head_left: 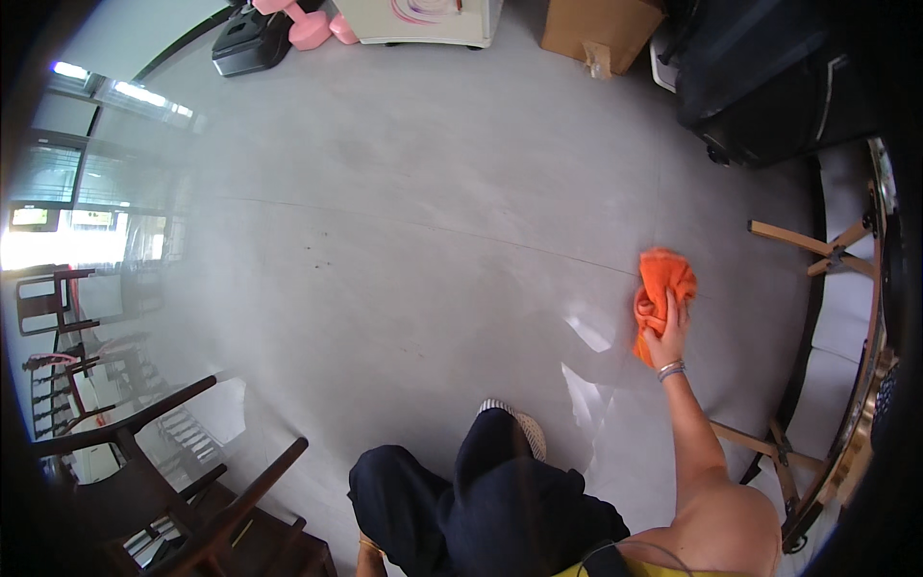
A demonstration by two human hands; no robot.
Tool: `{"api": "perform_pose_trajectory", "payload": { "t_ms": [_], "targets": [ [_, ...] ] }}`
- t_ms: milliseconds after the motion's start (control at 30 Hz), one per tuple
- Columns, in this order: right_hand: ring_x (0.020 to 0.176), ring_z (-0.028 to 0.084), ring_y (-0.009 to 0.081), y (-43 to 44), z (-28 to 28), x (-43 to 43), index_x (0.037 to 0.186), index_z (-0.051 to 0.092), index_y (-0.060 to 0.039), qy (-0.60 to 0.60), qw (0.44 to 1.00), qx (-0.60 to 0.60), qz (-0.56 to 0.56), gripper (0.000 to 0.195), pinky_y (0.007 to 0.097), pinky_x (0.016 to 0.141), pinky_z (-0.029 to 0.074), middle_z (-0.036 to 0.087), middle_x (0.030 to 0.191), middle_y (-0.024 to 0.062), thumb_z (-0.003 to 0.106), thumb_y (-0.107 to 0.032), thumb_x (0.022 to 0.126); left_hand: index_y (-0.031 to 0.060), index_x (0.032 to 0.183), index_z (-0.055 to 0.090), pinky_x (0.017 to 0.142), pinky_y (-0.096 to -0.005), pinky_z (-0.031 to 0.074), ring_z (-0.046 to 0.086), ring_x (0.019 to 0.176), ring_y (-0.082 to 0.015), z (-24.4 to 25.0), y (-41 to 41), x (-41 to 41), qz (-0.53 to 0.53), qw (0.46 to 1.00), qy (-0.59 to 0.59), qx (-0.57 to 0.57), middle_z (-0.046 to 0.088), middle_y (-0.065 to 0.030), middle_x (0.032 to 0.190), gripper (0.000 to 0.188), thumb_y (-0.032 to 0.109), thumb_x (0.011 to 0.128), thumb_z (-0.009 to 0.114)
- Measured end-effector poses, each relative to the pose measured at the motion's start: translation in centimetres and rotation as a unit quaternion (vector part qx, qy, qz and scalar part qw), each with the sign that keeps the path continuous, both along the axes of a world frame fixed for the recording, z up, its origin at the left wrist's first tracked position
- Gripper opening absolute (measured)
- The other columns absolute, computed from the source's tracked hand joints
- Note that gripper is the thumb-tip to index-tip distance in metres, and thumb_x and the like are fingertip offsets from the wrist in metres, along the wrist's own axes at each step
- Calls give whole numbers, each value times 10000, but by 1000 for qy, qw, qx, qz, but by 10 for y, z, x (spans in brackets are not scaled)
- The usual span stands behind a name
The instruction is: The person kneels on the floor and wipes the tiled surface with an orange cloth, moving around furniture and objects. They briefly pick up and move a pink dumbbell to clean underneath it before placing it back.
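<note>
An orange cloth, bunched and folded, lies on the grey floor right of the middle of the view. My right hand presses on it from above, its fingers over the folds, with the arm stretched out and bracelets at the wrist. Of my left arm only the wrist with a thin band shows at the bottom edge, beside my knee; the left hand itself is out of view. My knees in dark trousers and one patterned shoe are at the bottom middle.
Dark wooden chairs stand at the lower left. Pink dumbbells, a black case, a white cabinet and a cardboard box line the far side. A black suitcase and wooden folding legs are at the right.
</note>
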State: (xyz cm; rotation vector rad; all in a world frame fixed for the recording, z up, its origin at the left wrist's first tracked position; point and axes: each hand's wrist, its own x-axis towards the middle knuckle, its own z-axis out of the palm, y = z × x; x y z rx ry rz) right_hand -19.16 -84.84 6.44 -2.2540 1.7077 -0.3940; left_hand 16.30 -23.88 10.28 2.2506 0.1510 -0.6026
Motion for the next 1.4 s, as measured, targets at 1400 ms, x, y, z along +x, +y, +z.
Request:
{"api": "perform_pose_trajectory", "payload": {
  "t_ms": [1400],
  "targets": [
    [1106, 476, 262, -54, -8, 599, 1194, 513, -113, -369, 898, 205, 126, 471, 402, 913, 378, 493, 1217, 128, 599, -144, 732, 20, 1109, 515, 639, -238, 413, 464, 700, -74, 15, -92, 105, -61, 948, 307, -61, 533, 22, 846, 272, 202, 910, 546]
  ]
}}
